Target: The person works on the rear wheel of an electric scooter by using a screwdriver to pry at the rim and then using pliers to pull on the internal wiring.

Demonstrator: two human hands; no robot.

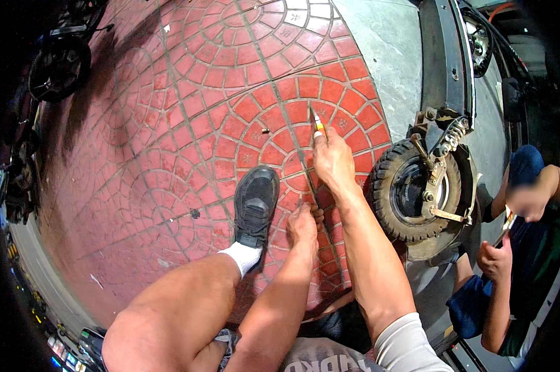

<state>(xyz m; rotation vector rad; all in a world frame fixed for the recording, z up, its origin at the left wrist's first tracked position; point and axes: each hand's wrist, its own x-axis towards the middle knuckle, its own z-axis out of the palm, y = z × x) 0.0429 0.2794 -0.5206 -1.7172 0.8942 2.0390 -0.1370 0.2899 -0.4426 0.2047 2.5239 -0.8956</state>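
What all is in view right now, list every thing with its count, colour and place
paving: one, red brick in fan rings, under everything
concrete strip: one, grey, upper right
small scooter wheel: one, black knobby tyre, right of centre
scooter frame: one, black, above that wheel
small screw-like bit: one, brownish, on the bricks, centre
parked wheel: one, black, upper left
seated person: one, blue and green clothes, right edge
shoe: one, black, with white sock, centre
left hand: one, resting on the bricks
right hand: one, holding a thin yellow-handled tool
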